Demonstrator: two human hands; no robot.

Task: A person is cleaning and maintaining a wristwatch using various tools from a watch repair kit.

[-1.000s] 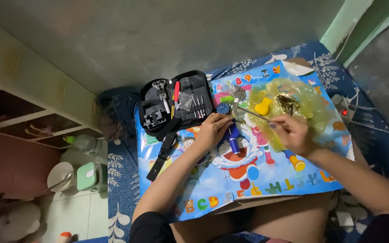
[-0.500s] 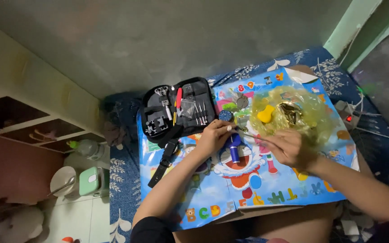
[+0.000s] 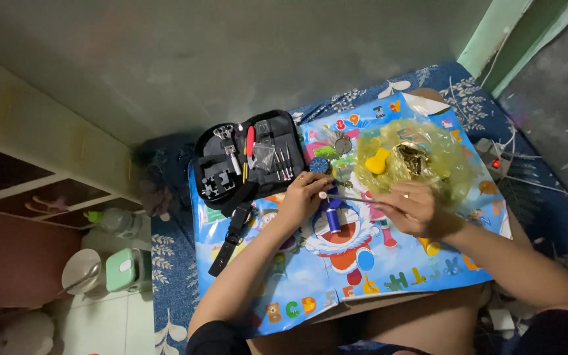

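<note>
On the person's lap, over a blue leaf-print bedspread point(image 3: 563, 217), a bright cartoon alphabet mat point(image 3: 363, 263) lies flat and serves as the landmark. It seems spread as a clean, light work surface so that small parts show up against it.

At the mat's upper left edge, an open black tool case point(image 3: 248, 161) lies unfolded with its slots up, tools exposed and within reach of the left hand. A black strap point(image 3: 231, 236) trails from the case down the mat's left edge.

On the mat's upper right part sits a crumpled yellowish clear plastic bag point(image 3: 422, 161), with a small yellow blower point(image 3: 377, 161) and a tangle of gold-coloured metal point(image 3: 412, 158) on it, probably kept there so that nothing rolls off.

Near the mat's centre, the left hand point(image 3: 304, 197) is closed, fingers pinching something small at its tips; what it is, I cannot tell. Under it a blue cylinder point(image 3: 333, 217) lies on the mat.

The right hand point(image 3: 415, 207) is clamped on a thin metal rod-like tool point(image 3: 350, 197), held nearly level, its pale tip meeting the left fingertips. The tool is slim, silvery, straight.
</note>
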